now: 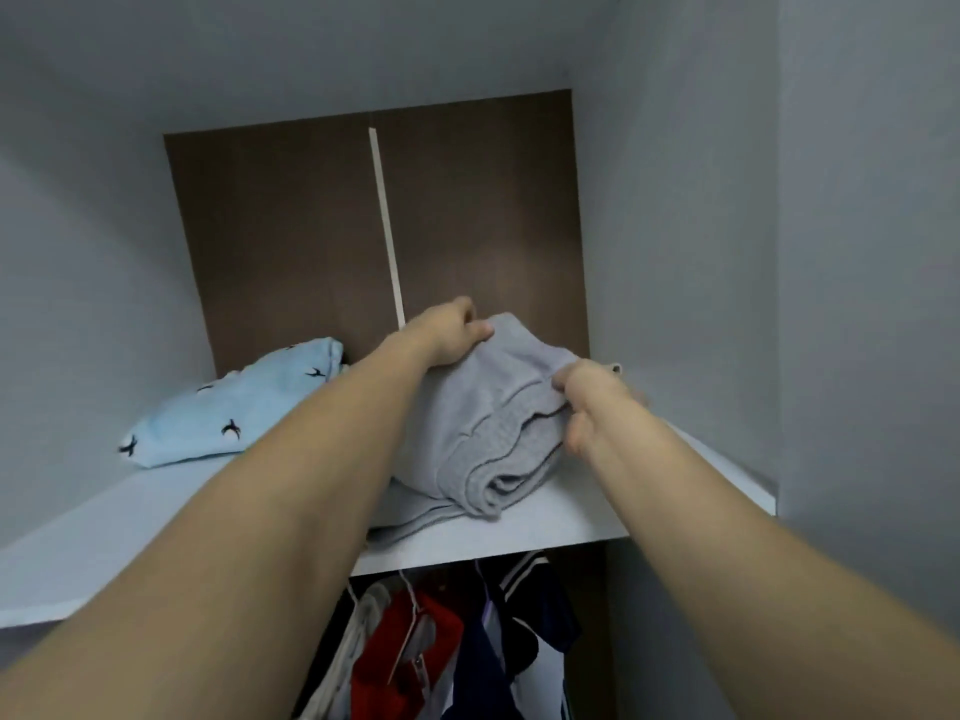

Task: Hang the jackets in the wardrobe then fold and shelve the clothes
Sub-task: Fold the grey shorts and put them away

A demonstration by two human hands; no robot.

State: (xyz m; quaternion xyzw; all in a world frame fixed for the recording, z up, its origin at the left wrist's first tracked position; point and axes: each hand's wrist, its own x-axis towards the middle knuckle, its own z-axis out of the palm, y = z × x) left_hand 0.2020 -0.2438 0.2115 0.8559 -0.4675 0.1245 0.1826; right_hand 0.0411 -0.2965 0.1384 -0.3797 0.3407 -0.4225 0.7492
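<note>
hands hold the folded grey clothes [493, 439] on the shelf [545, 532], so the fold stays neat. left hand [452, 332] grips its far end, right hand [592, 402] pinches its side, right of the blue top [234, 407].

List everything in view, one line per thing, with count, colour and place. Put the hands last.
Grey garment: one, light grey, folded, on the shelf right of centre, near the front edge.
Blue garment: one, light blue with small dark marks, folded, on the shelf at left.
Shelf: one, white, across the wardrobe above the hanging clothes.
Back panel: one, brown, behind the shelf, with a pale strip down its middle.
Hanging clothes: several, red, navy and white, on hangers below the shelf.
Left hand: one, grips the grey garment's far left corner.
Right hand: one, pinches the grey garment's right side.
</note>
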